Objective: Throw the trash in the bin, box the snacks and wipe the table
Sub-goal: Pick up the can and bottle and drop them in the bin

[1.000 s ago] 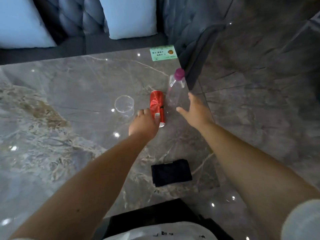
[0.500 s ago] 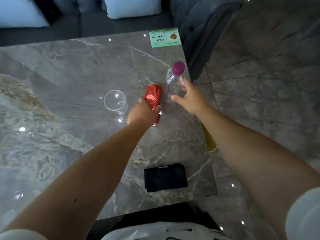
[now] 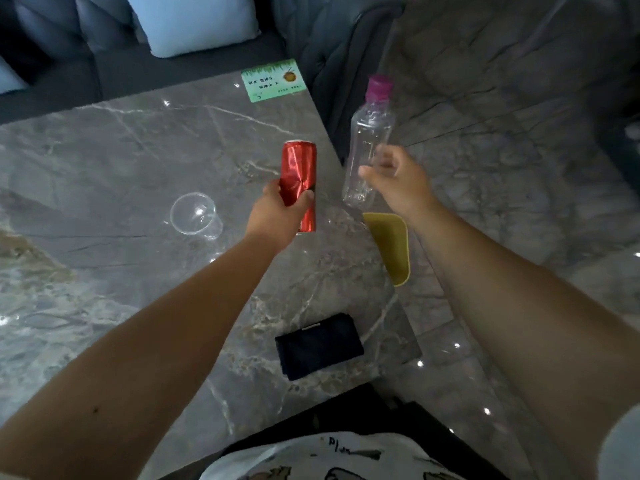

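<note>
Trash is what you're on right now, and working outward from you: nearest your body lies a dark folded cloth (image 3: 318,346) on the marble bench (image 3: 104,209), untouched, so the wiping looks not yet begun. Past it, just off the bench's right edge and lower down, sits the yellow bin (image 3: 393,247), its mouth open toward you. Next out, your left hand (image 3: 277,216) has its fingers clamped round the dented red can (image 3: 299,178), lifted and tilted over the bench. Your right hand (image 3: 398,181) grips the clear bottle (image 3: 367,147) with the pink cap, fingers curled round its lower body, held out beyond the bench edge, above and just past the bin. A clear plastic cup (image 3: 195,216) stands on the bench to the left, still to go. Farthest on the bench, a green card (image 3: 273,79) rests at the corner, with a sofa (image 3: 104,64) behind. No snacks or box in view; by my reckoning you're early, nothing binned yet.
</note>
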The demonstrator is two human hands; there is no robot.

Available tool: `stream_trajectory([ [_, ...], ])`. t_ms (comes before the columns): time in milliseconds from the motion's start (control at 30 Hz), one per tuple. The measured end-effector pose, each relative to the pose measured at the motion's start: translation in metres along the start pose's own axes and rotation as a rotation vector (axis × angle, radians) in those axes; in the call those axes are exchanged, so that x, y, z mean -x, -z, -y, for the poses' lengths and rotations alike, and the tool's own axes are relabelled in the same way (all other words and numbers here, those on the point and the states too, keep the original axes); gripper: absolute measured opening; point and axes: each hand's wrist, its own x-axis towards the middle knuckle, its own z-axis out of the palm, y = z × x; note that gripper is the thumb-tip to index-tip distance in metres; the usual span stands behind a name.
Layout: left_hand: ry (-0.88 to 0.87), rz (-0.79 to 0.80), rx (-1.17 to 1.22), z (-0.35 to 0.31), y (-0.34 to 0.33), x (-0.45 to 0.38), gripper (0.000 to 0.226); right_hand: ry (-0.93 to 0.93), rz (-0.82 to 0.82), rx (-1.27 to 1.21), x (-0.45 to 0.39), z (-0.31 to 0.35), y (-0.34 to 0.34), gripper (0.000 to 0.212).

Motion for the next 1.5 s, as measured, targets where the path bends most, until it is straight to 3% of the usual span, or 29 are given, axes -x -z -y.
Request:
stream_trajectory([
  [167, -0.065, 0.155, 0.055, -0.04, -0.051, 0.01, 0.059, -0.162, -0.069, 0.062, 0.03, -0.043, 0.066, 0.061],
  [300, -0.032, 0.245, 0.046, -0.063, -0.108, 0.005, 0.061, -0.295, -0.062, 0.012, 0.035, -0.09, 0.097, 0.041],
  [533, 0.25, 0.235, 0.115, -0.067, -0.221, -0.023, 0.048, -0.455, 0.084, -0.006, -0.003, -0.187, 0.108, 0.065],
  [633, 0.389, 0.21, 0.129, -0.053, -0.271, -0.042, 0.041, -0.526, 0.168, -0.001, -0.025, -0.232, 0.102, 0.063],
  [733, 0.529, 0.182, 0.097, -0.028, -0.316, -0.068, 0.047, -0.621, 0.201, 0.017, -0.049, -0.28, 0.084, 0.044],
  [933, 0.649, 0.113, 0.009, 0.052, -0.387, -0.123, 0.047, -0.735, 0.229, 0.048, -0.094, -0.373, 0.027, 0.026],
  [1233, 0.728, 0.209, -0.097, 0.125, -0.435, -0.173, 0.045, -0.752, 0.273, 0.145, -0.124, -0.459, -0.039, 0.033],
  [1500, 0.714, 0.206, -0.263, 0.141, -0.444, -0.177, 0.045, -0.79, 0.252, 0.241, -0.116, -0.477, -0.045, 0.023],
])
